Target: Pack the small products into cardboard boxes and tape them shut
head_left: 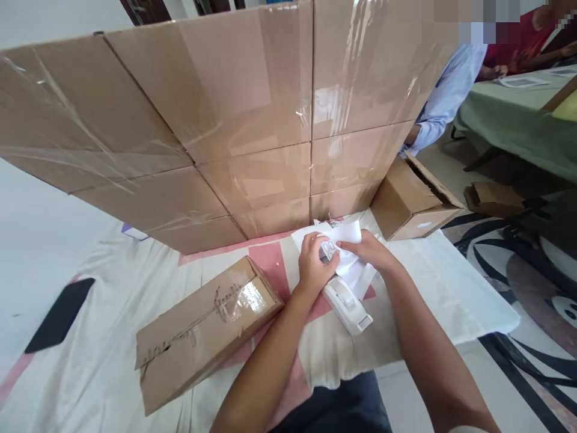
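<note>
A small white paper with printed box outlines [328,246] sits between my two hands. My left hand [313,261] curls around its left side, thumb and fingers closed on it. From the right, my right hand [372,249] pinches the edge of the same paper with thumb and finger. Under and behind them lies a larger white sheet [349,231], partly covered by my hands. A white tape dispenser [347,305] lies just below my hands, near the table's front edge.
A taped cardboard box [207,328] lies at the left, with a dark flat device [61,316] beyond it. Stacked taped cartons [252,120] form a wall behind. An open carton [412,201] stands at the right. A person's blue sleeve [451,96] shows behind it.
</note>
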Demonstrator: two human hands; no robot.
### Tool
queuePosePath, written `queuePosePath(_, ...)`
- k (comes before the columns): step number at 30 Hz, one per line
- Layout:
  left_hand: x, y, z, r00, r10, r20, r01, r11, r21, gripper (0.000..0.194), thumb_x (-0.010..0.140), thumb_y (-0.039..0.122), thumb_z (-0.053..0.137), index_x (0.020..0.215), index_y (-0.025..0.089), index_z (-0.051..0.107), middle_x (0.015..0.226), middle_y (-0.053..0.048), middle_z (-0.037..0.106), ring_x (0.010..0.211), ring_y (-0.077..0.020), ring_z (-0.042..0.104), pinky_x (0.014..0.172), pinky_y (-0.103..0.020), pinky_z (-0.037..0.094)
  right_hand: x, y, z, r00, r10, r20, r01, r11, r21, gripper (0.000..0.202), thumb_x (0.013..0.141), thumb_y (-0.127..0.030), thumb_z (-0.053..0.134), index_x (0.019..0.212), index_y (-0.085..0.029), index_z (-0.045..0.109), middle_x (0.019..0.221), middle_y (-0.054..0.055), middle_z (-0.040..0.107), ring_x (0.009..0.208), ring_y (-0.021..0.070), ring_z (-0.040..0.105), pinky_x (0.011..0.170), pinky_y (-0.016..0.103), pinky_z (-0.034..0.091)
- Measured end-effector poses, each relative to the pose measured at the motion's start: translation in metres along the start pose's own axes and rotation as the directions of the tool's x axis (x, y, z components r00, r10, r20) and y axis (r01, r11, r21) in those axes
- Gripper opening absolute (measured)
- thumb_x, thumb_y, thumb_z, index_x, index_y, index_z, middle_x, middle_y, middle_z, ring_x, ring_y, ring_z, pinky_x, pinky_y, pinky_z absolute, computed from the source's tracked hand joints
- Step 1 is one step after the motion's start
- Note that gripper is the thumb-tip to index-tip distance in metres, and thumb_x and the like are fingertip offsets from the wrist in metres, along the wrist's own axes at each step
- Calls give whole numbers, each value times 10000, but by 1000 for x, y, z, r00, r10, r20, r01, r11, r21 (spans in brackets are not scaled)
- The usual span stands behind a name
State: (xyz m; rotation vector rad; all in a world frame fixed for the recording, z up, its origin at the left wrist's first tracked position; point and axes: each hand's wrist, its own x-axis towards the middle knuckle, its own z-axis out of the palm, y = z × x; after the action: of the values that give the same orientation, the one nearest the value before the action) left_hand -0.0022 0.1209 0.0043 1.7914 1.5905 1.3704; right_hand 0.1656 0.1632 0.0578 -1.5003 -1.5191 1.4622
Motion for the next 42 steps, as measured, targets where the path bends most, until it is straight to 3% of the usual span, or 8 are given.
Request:
queuePosePath(3, 0, -2, 1, 1000, 12, -3, -12, 1000, 18, 391, 761, 230, 783, 1120, 239, 628, 1337, -108, 547, 1284, -261, 580, 1050, -385, 527, -1, -2, 0, 1000, 1, -11, -1, 1000, -4, 411, 740, -383, 785, 1050, -116, 744, 965, 77, 773, 877, 253, 714, 730, 308, 557)
queuePosePath(10, 0, -5, 3, 992, 96, -81, -90, 993, 77, 298, 822, 278, 774, 1104, 239, 684, 1314, -104, 562, 1227, -258, 589, 1055, -401, 518, 0, -2, -2, 993, -119, 23, 121, 991, -49, 370, 765, -352, 753, 1076, -152, 748, 1044, 63, 781, 959, 276, 725, 778, 330, 579)
queuePosePath(19, 0, -9, 8, 981, 143, -129, -136, 989, 61, 227, 817, 230, 773, 1026, 234, 686, 1268, -93, 572, 1150, -240, 623, 999, -385, 544, 1, 2, 0, 944, -327, 37, 329, 937, -120, 332, 825, -303, 711, 1141, -201, 714, 1081, 44, 778, 969, 280, 731, 790, 357, 591)
queuePosePath(28, -1, -14, 8, 978, 150, -149, -148, 989, 19, 79, 928, 193, 633, 980, 226, 683, 1236, -90, 591, 1110, -211, 643, 967, -359, 540, 1, 4, 0, 935, -355, 14, 353, 924, -148, 335, 829, -328, 716, 1136, -192, 709, 1103, 63, 774, 996, 292, 734, 821, 379, 597)
queuePosePath(34, -1, -16, 8, 973, 141, -181, -146, 989, -13, 108, 1009, 257, 535, 995, 211, 632, 1241, -104, 576, 1153, -210, 627, 952, -349, 529, 6, 9, -5, 922, -388, -8, 375, 896, -238, 334, 826, -376, 702, 1099, -184, 702, 1064, 74, 766, 962, 294, 714, 826, 400, 581)
queuePosePath(38, 0, -15, 6, 967, 122, -223, -133, 991, -34, 144, 1043, 274, 461, 1021, 207, 586, 1236, -120, 564, 1214, -215, 595, 976, -364, 518, 14, 15, -12, 925, -340, -172, 237, 868, -437, 570, 777, -362, 716, 1304, -168, 616, 1117, 125, 733, 1010, 339, 686, 891, 468, 546)
queuePosePath(40, 1, -15, 5, 962, 121, -243, -136, 990, -43, 148, 1049, 276, 444, 1018, 208, 572, 1213, -121, 567, 1204, -212, 595, 982, -369, 515, 15, 15, -11, 868, -380, -320, 145, 810, -569, 823, 730, -387, 753, 1466, -137, 483, 1265, 190, 667, 1135, 399, 624, 954, 536, 499)
queuePosePath(42, 1, -15, 5, 958, 129, -257, -146, 988, -46, 158, 1053, 290, 444, 1010, 207, 572, 1204, -121, 567, 1183, -210, 600, 969, -363, 517, 12, 11, -6, 751, -529, -396, 133, 708, -693, 961, 710, -462, 768, 1537, -139, 401, 1449, 231, 536, 1291, 458, 499, 1023, 607, 418)
